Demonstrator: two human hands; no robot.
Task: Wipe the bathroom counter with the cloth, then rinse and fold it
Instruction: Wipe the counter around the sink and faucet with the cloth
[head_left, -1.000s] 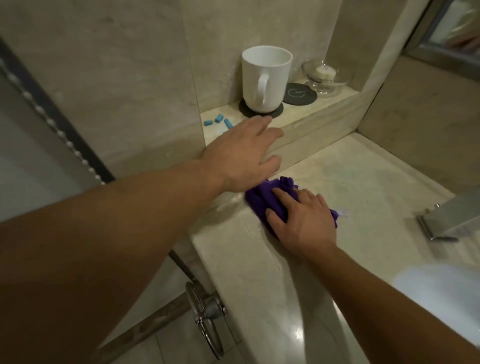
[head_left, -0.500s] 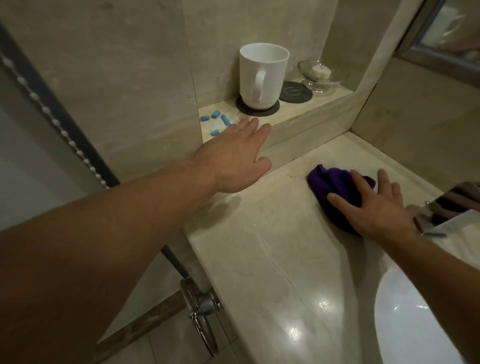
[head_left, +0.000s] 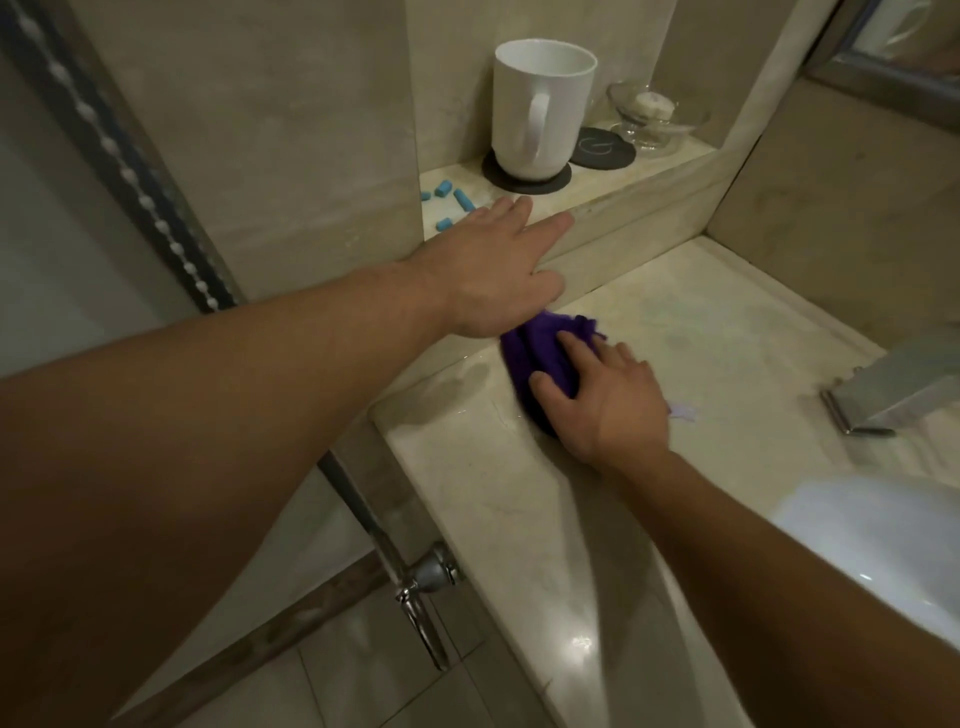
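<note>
A bunched purple cloth (head_left: 537, 348) lies on the beige marble counter (head_left: 524, 499) close to the raised ledge. My right hand (head_left: 597, 400) presses down on the cloth with its fingers spread over it. Part of the cloth is hidden under that palm. My left hand (head_left: 498, 270) rests flat, fingers straight, on the edge of the ledge (head_left: 639, 197) just above the cloth and holds nothing.
On the ledge stand a white mug (head_left: 540, 114) on a dark coaster, a second coaster (head_left: 602, 148), a glass dish (head_left: 654, 114) and several small blue pieces (head_left: 449, 200). A chrome faucet (head_left: 893, 395) and white basin (head_left: 883, 551) sit at right. A metal handle (head_left: 421, 587) hangs below the counter edge.
My right hand has slid the cloth back to the left, from near the faucet to beside the ledge under my left hand. The left hand has stayed on the ledge.
</note>
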